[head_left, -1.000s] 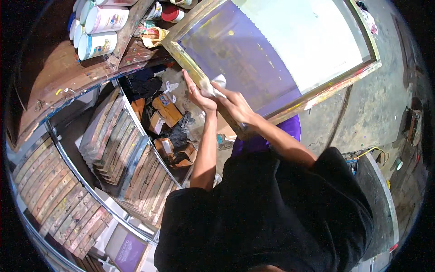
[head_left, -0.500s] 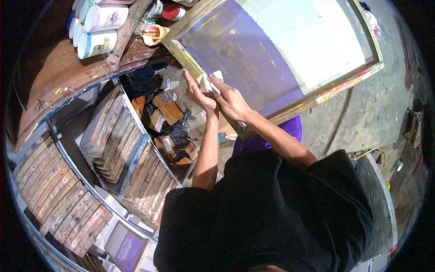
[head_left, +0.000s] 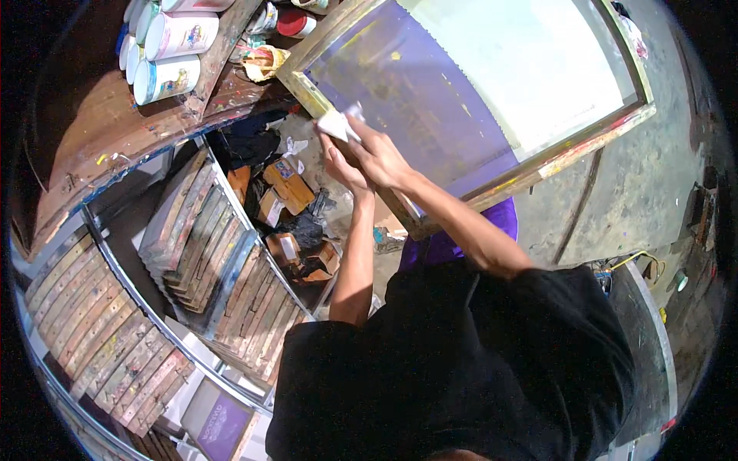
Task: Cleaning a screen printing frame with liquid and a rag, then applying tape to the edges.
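A crumpled white cloth (head_left: 335, 124) is bunched at the left side of a wooden-framed printing screen (head_left: 419, 100). My right hand (head_left: 382, 160) is closed on the cloth, its fingers pointing up and left over the frame's edge. Close against it, my left hand (head_left: 347, 170) cups the lower left side of the cloth with bent fingers; its fingertips are partly hidden behind the white folds. The screen lies tilted in front of me, its mesh purple on the left and bright white on the right. Purple fabric (head_left: 500, 219) shows beneath the frame's near edge.
White paint tubs (head_left: 167, 81) stand on a stained wooden table (head_left: 100, 127) at upper left. Below it, a metal rack (head_left: 219, 184) holds several wooden frames (head_left: 108, 330). Cardboard boxes (head_left: 288, 188) and black plastic (head_left: 298, 229) lie on the floor. A grey-topped surface (head_left: 649, 338) stands at lower right.
The cloth and my right fingers have shifted slightly up and left along the frame. My left fingers, stretched out before, now bend in around the cloth. The screen keeps its place.
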`<act>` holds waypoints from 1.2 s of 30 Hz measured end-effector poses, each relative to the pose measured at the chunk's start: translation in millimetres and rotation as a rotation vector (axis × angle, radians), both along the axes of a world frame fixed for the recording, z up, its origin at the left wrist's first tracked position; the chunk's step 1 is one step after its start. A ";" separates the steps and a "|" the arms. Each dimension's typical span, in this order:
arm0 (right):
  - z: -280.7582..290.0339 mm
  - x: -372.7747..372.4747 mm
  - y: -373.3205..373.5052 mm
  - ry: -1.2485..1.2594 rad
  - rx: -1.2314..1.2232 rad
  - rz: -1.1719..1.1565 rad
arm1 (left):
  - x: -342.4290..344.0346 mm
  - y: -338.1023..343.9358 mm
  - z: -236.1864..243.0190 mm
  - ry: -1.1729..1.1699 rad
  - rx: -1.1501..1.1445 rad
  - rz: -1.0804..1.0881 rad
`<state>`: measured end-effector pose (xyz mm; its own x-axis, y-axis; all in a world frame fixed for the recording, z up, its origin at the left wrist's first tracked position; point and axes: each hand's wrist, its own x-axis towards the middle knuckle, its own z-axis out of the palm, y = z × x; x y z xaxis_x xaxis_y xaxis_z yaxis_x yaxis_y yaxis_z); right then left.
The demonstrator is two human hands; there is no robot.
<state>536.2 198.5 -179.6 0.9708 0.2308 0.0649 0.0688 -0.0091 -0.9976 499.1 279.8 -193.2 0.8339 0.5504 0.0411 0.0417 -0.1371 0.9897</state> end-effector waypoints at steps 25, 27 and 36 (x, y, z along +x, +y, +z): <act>19.8 -32.5 -30.5 0.278 -0.064 0.194 | -0.2 -6.9 -1.4 -0.071 -0.120 0.000; 19.5 -19.1 -25.7 0.292 -0.028 0.229 | -1.7 -3.1 -4.1 -0.075 -0.161 -0.025; 12.2 -18.7 -22.3 0.091 -0.158 0.105 | 1.7 -7.7 2.0 -0.079 -0.159 -0.042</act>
<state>517.5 176.3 -167.3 0.9412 0.3311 -0.0674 -0.0131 -0.1637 -0.9864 500.8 272.1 -191.1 0.8539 0.5200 0.0224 -0.0394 0.0218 0.9990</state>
